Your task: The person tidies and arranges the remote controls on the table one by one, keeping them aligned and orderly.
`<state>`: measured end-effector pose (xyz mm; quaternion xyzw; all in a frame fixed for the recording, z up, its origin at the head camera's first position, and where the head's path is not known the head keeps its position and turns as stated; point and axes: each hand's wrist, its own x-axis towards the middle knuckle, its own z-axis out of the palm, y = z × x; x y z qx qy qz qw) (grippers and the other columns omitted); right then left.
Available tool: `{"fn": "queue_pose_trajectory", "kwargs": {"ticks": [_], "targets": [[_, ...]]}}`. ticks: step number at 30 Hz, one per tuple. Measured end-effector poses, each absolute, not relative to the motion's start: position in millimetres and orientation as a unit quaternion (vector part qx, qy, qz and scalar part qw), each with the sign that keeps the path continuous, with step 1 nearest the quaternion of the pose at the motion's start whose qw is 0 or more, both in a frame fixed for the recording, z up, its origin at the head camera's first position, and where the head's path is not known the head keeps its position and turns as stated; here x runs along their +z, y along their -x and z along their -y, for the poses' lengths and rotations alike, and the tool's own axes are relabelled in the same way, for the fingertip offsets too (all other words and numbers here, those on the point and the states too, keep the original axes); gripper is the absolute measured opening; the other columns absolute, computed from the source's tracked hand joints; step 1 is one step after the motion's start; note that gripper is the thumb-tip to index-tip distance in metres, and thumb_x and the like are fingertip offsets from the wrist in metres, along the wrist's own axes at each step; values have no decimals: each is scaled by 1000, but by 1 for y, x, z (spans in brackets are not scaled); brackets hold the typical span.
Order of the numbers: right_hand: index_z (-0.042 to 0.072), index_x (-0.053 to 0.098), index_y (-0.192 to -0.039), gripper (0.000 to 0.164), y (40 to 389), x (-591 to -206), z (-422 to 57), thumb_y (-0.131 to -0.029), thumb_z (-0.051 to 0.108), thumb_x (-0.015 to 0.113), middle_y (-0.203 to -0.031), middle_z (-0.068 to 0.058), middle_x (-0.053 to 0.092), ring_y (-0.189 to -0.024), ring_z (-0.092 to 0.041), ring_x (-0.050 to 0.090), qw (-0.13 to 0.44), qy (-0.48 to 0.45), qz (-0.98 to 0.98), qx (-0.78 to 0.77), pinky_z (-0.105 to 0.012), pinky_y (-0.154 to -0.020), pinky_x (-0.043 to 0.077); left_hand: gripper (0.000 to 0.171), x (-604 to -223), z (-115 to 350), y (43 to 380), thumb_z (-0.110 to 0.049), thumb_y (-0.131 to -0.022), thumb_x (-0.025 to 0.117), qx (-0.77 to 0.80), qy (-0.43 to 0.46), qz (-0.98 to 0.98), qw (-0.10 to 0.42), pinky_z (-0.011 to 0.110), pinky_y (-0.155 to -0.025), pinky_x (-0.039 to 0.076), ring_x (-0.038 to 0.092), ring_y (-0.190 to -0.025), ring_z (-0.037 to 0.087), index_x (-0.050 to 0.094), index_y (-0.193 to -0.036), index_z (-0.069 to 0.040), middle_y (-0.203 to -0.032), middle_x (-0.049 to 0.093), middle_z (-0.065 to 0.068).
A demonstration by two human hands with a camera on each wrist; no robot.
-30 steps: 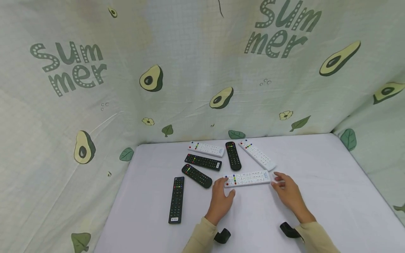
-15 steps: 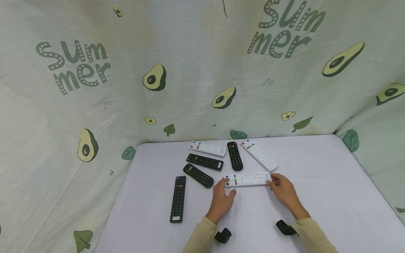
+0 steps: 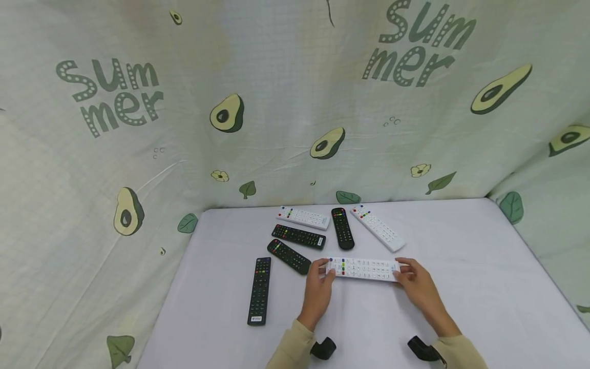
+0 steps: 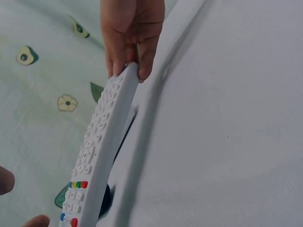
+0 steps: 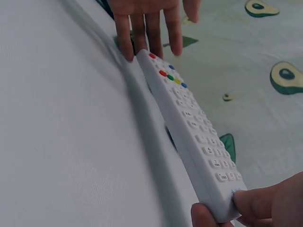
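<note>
A white remote control with colored buttons is held just above the table, its keys facing up. My right hand pinches its right end between thumb and fingers, as the right wrist view shows on the remote's near end. At the other end is my left hand. In the right wrist view the left hand's fingers are straight at the remote's end, with the thumb held away from it. Whether those fingertips touch the remote I cannot tell.
White-covered table. Behind the hands lie a black remote, another black remote, a white remote, an upright-lying black remote and a slanted white remote. Left stands a long black remote. Printed cloth hangs behind.
My right hand has reached the white remote's right end and taken hold. The remote has come up off the table, slightly toward me. My left hand has shifted at its left end.
</note>
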<state>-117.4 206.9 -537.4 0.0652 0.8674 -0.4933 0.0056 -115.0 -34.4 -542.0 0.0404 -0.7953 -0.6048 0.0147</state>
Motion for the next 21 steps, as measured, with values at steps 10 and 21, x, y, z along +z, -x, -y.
{"fn": "queue_pose_trajectory", "kwargs": {"ticks": [10,21], "targets": [[3,46,-128,38,94,-523,-191,-92,7,55,-109,-19,47,-94,-23,59,105,-71,-779,-615,-27,-77,53,29,-532,64,122,-7,-89,57,-594,-57,801,56,26,-73,50,54,-93,13,62,-117,-12,-107,57,-2],[-1,44,-123,41,75,-523,-161,-87,5,62,-107,-19,52,-92,-24,61,175,-56,-718,-672,-32,-75,54,25,-527,104,129,-9,-89,58,-567,-65,821,22,25,-71,51,54,-92,13,66,-110,-19,-104,59,-5]]}}
